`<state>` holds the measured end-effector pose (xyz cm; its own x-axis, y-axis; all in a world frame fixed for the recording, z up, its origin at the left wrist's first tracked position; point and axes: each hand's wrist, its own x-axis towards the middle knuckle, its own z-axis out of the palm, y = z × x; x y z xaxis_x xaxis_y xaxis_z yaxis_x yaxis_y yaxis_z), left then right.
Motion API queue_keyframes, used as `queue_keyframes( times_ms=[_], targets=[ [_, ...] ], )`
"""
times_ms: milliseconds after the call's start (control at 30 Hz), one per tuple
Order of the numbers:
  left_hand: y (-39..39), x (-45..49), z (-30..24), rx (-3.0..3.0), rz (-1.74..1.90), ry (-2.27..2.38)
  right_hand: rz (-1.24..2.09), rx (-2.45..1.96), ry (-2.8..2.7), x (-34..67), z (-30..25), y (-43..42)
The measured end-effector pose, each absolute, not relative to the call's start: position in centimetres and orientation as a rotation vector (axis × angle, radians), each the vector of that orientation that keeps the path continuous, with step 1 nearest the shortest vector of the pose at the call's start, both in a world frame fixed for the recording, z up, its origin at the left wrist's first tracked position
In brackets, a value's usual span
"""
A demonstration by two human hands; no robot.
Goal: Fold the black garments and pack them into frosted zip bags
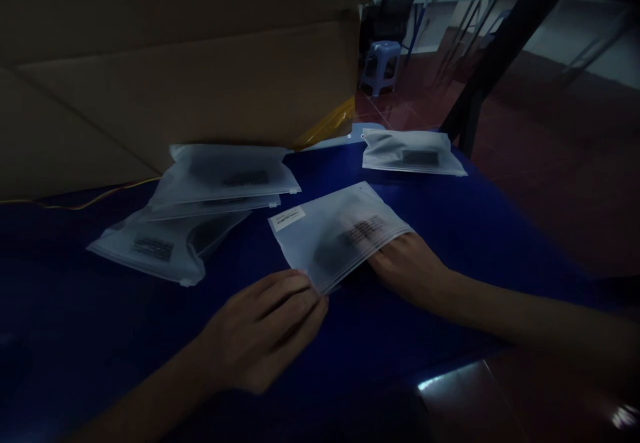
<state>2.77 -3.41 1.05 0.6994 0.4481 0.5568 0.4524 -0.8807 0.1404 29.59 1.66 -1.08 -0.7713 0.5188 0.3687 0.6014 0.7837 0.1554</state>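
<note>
My left hand [273, 326] pinches the near left corner of a frosted plastic zip bag [320, 230], thumb below and fingers on top. The bag has a small white label [287, 218] at its far left corner and dark print on its face. Reaching in through the bag's near opening is my right hand [400, 260]; its fingers show only faintly through the plastic. A dark shape lies inside the bag beside those fingers, too blurred to name. Whether the right fingers grip it is hidden.
Several similar zip bags [225, 170] lie overlapped at left on the blue table [280, 390]. Another zip bag [415, 153] rests near the far right edge. A large cardboard box [200, 90] stands behind. Beyond are a blue stool [383, 63], a dark chair and a seated person.
</note>
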Motion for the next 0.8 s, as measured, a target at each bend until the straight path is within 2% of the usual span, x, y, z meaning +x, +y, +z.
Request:
queue_keyframes(
  times_ms=[133,267,367,600,800],
  targets=[
    [-3.4,2.7,1.3,-2.806,-0.872,-0.75,-0.29,-0.605,-2.544,29.4,-0.5,1.5],
    [-3.1,2.8,2.0,-2.776,-0.854,-0.691,-0.345,-0.398,-2.441,28.9,-0.2,1.1],
    [-3.1,3.2,2.2,-2.809,-0.901,-0.634,-0.309,-0.448,-2.502,28.7,-0.4,1.2],
    [-3.1,2.9,1.5,-2.762,-0.907,-0.729,0.093,-0.647,-2.765,28.6,-0.8,1.2],
    [-3.4,3.7,2.2,-2.921,-0.899,-0.614,0.028,-0.751,-2.725,28.6,-1.1,1.3]
  ],
)
